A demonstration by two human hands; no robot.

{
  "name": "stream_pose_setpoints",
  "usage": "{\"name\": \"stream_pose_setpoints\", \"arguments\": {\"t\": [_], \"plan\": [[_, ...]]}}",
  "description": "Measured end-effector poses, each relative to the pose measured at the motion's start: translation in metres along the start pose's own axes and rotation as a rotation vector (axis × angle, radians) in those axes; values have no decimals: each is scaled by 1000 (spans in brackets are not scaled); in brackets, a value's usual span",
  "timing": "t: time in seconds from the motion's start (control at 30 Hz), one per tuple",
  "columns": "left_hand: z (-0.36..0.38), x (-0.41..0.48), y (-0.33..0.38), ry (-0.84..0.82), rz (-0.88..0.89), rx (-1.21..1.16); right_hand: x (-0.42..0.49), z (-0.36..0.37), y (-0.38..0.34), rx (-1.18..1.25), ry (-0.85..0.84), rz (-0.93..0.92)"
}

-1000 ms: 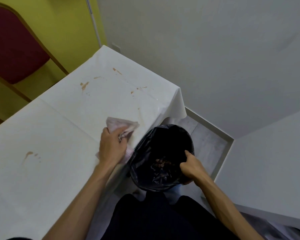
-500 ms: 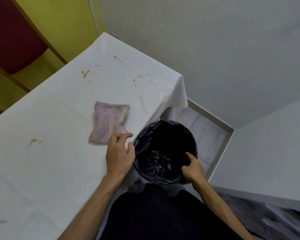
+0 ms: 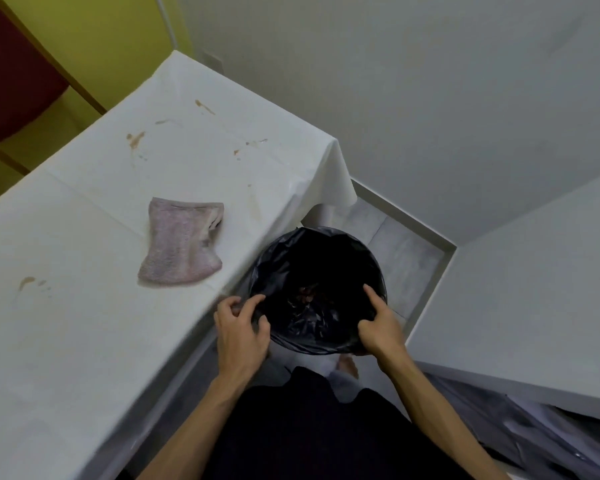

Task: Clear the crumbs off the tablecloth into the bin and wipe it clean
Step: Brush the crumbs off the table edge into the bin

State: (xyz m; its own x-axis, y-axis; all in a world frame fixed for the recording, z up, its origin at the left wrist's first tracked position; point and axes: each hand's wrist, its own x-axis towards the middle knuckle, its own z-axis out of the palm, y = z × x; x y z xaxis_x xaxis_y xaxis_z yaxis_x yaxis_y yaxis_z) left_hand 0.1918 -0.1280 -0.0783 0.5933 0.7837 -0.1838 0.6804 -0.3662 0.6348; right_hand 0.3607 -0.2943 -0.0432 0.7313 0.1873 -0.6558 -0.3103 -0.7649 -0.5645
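A white tablecloth (image 3: 84, 334) covers the table on the left and carries brown smears (image 3: 134, 139) at the far end and another (image 3: 25, 282) near me. A pinkish cloth (image 3: 181, 245) lies flat on it, with no hand on it. Beside the table's edge stands a bin (image 3: 326, 251) lined with a black bag, with brown crumbs (image 3: 305, 295) at its bottom. My left hand (image 3: 239, 327) is at the bin's left rim, fingers curled on the bag's edge. My right hand (image 3: 381, 325) grips the bag at the right rim.
A red-cushioned wooden chair (image 3: 14, 81) stands behind the table by a yellow wall. White walls close in on the right, with a grey floor strip (image 3: 406, 258) beyond the bin. My dark trousers (image 3: 326, 427) fill the bottom.
My left hand let go of the pinkish cloth, left it on the tablecloth, and moved right to the bin's rim. My right hand stayed on the bin bag.
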Motion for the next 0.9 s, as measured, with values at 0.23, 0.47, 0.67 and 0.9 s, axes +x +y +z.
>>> {"name": "stream_pose_setpoints", "arguments": {"t": [0.23,0.47,0.67,0.9], "plan": [[52,29,14,-537,-285,-150,21,-28,21,-47,12,-39],[135,57,3,-662,-500,-129,92,-17,79,-105,-46,64],[217,72,-52,-687,-623,-99,177,21,148,-336,-177,81],[302,105,-106,-523,-655,-58,277,77,206,-416,-324,53]]}}
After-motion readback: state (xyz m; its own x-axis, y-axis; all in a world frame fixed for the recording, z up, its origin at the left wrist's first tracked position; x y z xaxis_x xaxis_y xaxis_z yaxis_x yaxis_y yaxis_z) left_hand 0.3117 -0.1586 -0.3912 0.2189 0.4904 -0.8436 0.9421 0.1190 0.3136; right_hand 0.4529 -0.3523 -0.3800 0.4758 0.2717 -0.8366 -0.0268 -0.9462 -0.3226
